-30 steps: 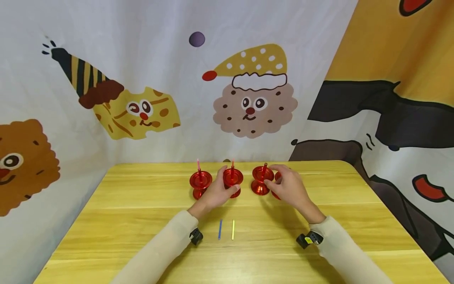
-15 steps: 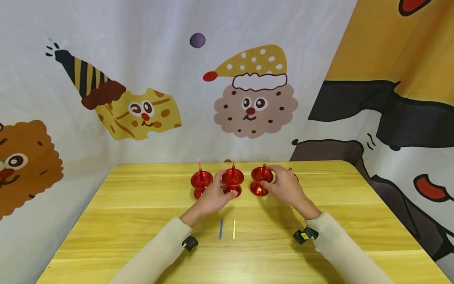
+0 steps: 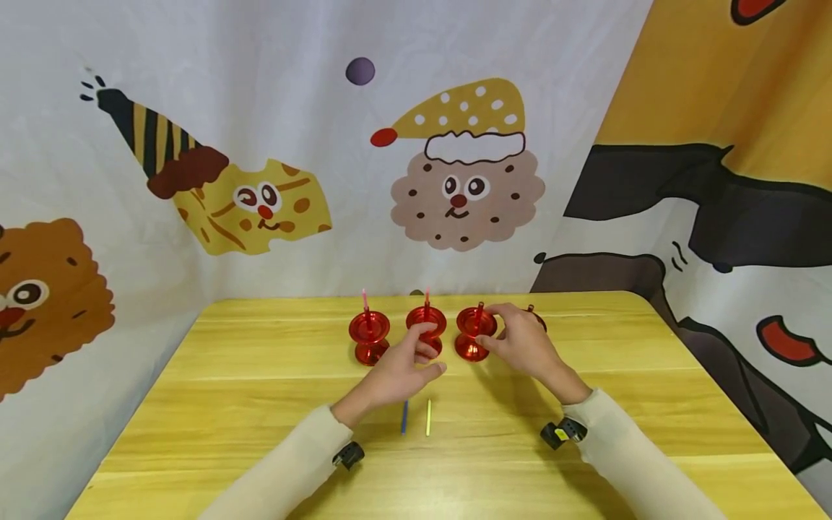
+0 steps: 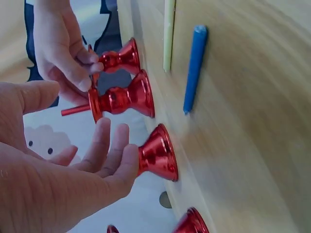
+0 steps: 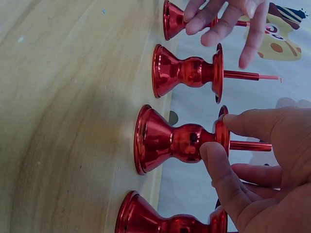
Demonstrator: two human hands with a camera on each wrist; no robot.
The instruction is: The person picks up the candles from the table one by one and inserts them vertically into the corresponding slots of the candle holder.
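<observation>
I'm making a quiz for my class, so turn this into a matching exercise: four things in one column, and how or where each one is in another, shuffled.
Column one
1. Left hand
2. Right hand
3. Blue candle
4. Leftmost holder in the head view

Column two
A. Lying on the table beside the yellow candle
B. Bearing an upright pink candle
C. Fingers relaxed, gripping nothing
D. Gripping a red holder by its dish

Pairs: 1-C, 2-D, 3-A, 4-B

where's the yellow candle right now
In the head view, the yellow candle lies on the wooden table, just right of the blue candle, between the sleeves.
</observation>
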